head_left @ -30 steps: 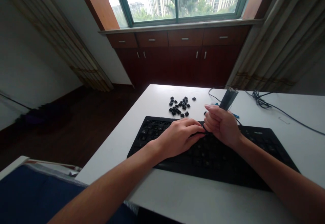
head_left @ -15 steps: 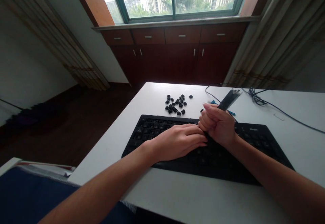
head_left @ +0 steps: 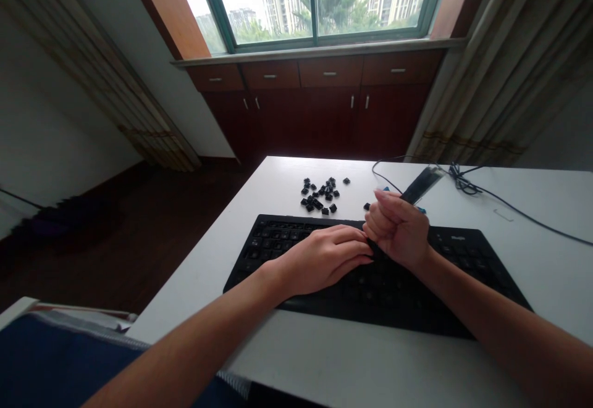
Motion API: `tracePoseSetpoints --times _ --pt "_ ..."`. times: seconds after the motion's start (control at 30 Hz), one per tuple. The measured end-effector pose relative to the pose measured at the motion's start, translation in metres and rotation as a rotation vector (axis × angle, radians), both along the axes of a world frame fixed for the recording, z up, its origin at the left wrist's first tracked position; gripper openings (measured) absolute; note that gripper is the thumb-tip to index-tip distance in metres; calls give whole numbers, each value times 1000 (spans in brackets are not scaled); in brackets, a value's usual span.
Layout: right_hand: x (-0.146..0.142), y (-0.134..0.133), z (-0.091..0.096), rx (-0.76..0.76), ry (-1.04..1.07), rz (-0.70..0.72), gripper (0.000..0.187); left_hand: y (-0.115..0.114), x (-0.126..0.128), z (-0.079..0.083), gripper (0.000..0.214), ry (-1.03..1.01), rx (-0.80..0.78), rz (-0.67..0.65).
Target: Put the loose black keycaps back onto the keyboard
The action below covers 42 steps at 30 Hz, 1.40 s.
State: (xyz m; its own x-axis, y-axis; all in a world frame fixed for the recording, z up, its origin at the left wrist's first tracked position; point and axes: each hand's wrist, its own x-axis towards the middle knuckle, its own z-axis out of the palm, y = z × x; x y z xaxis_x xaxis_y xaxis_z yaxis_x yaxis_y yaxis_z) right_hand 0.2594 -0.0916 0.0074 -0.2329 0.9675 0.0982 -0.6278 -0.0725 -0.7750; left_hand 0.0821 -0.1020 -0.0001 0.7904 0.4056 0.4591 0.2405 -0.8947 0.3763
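Note:
A black keyboard (head_left: 445,281) lies on the white table (head_left: 352,358) in front of me. My left hand (head_left: 324,257) rests flat on its keys, fingers stretched toward the right hand. My right hand (head_left: 398,229) is closed in a fist round a dark flat tool (head_left: 421,184), whose upper end sticks up and to the right while its lower end meets the keyboard near my left fingertips. Behind the keyboard sits a heap of several loose black keycaps (head_left: 319,196), with one stray keycap (head_left: 366,206) close to the right hand.
A dark cable (head_left: 509,207) runs across the table's far right, bunched near the back edge. A small blue item (head_left: 419,209) peeks out behind my right hand. Beyond the table are wooden cabinets (head_left: 324,105) under a window, curtains on both sides, and dark floor to the left.
The tool in my right hand has tilted lower and more to the right. Both hands stay at the same spot on the keyboard; the camera shifted slightly.

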Motion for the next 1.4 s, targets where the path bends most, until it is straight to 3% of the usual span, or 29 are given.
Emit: tracePoseSetpoints --times 0.13,0.23,0.37,0.43,0.5,0.6,0.93,1.2,1.4 --pt "7 6 9 3 -82 17 55 1 1 -1 22 4 19 -12" --pt "23 9 21 61 -350 59 46 1 1 -2 22 1 28 -12" --pt "50 2 27 413 -1090 -24 23 3 -2 -3 21 -45 -9 69" --pt "59 -7 22 616 -1342 -40 9 4 -4 -3 21 -62 -39 147" --pt "64 -15 14 730 -1461 13 23 6 -6 -3 21 -58 -54 220" --pt "63 -24 5 780 -1551 59 36 7 -6 -3 20 -48 -53 254" --pt "87 -28 1 931 -1554 -7 37 6 -3 -5 22 -74 -36 219" --pt "85 -29 5 925 -1580 70 16 5 -4 -3 22 -35 -2 168" --pt "86 -32 6 863 -1585 87 22 4 -5 -4 24 -11 3 165"
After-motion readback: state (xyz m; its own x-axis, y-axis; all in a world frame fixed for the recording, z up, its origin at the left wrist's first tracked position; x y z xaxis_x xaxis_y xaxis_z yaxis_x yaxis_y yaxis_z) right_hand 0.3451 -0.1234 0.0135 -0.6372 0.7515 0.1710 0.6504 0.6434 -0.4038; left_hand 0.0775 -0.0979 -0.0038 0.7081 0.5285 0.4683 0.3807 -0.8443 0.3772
